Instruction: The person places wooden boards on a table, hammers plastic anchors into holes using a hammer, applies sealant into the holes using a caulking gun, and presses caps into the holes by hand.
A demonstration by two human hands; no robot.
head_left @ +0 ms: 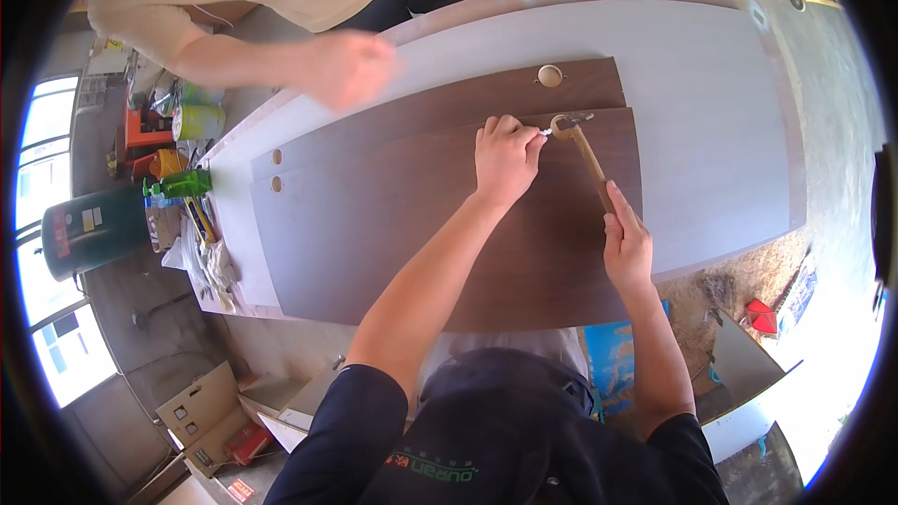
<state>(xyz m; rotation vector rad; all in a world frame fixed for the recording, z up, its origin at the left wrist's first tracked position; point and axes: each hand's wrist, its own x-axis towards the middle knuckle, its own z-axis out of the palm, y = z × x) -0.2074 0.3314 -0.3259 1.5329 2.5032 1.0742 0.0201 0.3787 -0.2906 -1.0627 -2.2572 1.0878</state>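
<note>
My right hand (pixel 629 243) is wrapped round the wooden handle of a hammer (pixel 591 161). Its metal head lies over a round hole near the far edge of the nearer dark brown panel (pixel 449 234). Just left of that hole, my left hand (pixel 507 157) pinches a small white piece (pixel 545 133), too small to make out its kind. A second brown panel (pixel 468 101) lies beyond the first and has a round hole (pixel 550 76) near its right end. Two more small holes show at the left ends of the panels.
The panels lie on a large pale worktable (pixel 720 150). Across it, a co-worker's blurred hand (pixel 351 67) reaches over the far left side. Green spray bottles (pixel 182 184), rags (pixel 210 266) and a dark green cylinder (pixel 94 232) are at the left. A red dustpan (pixel 761 316) sits at the lower right.
</note>
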